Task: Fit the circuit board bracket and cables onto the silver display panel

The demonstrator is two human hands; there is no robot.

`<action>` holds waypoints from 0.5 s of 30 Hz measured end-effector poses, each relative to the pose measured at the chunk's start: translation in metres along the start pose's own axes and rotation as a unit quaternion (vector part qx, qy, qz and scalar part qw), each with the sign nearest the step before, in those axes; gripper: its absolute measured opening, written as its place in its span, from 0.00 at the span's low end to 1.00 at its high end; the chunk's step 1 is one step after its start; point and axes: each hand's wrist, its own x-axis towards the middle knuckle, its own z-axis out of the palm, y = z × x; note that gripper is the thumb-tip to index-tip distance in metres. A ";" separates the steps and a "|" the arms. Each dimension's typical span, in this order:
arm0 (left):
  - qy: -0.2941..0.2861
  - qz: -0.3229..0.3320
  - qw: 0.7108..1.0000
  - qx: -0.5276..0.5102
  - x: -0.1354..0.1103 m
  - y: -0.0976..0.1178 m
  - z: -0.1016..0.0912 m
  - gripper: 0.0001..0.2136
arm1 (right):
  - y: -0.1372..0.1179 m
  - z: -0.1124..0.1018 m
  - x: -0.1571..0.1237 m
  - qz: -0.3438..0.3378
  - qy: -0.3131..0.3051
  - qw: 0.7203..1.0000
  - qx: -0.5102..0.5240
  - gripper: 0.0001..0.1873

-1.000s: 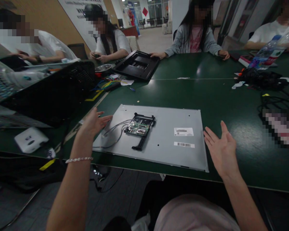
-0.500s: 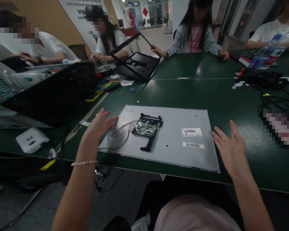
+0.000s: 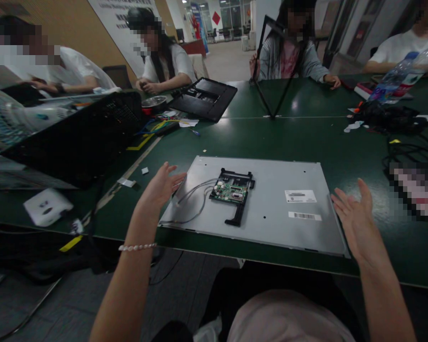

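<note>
The left hand (image 3: pixel 162 186) is open, fingers spread and palm turned inward, holding nothing. It hangs at the left edge of the panel (image 3: pixel 271 228), and whether its fingertips touch the metal cannot be told. The right hand (image 3: pixel 355 221) is open too, fingers loosely spread, palm facing the left one, empty, just beside the panel's right edge near its front corner. The panel, a flat grey metal sheet, lies between the two hands on the green table (image 3: pixel 306 137), its near edge close to the table's edge. On it, nearer the left hand, sits a small green board (image 3: pixel 231 191) in a black bracket (image 3: pixel 235 219), and grey wires (image 3: pixel 194 202) loop from the board toward the left hand's fingers. Nearer the right hand, two white labels (image 3: pixel 300 196) are stuck on the sheet. A bead bracelet (image 3: pixel 137 247) circles the left wrist. Left of the left hand lie a white box (image 3: pixel 46 207) and a big black cover (image 3: pixel 82 135). Far beyond the hands a black shell (image 3: pixel 205 97) lies flat on the table, and a person across it holds a thin black frame (image 3: pixel 261 99) upright with one corner on the table. Beyond the right hand are a tangle of black cables (image 3: pixel 392 121) and a bottle (image 3: pixel 395 78). Other people sit around the table.
</note>
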 end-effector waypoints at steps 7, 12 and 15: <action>0.008 0.001 0.999 -0.032 -0.016 0.001 0.016 0.32 | -0.004 -0.002 -0.006 -0.035 0.017 0.994 -0.106 0.47; 0.008 -0.002 0.999 -0.047 -0.019 0.000 0.019 0.30 | -0.003 -0.009 -0.004 -0.045 0.013 0.992 -0.117 0.45; 0.002 -0.004 0.998 -0.056 -0.021 -0.001 0.022 0.30 | -0.004 -0.013 -0.003 -0.045 0.022 0.990 -0.129 0.43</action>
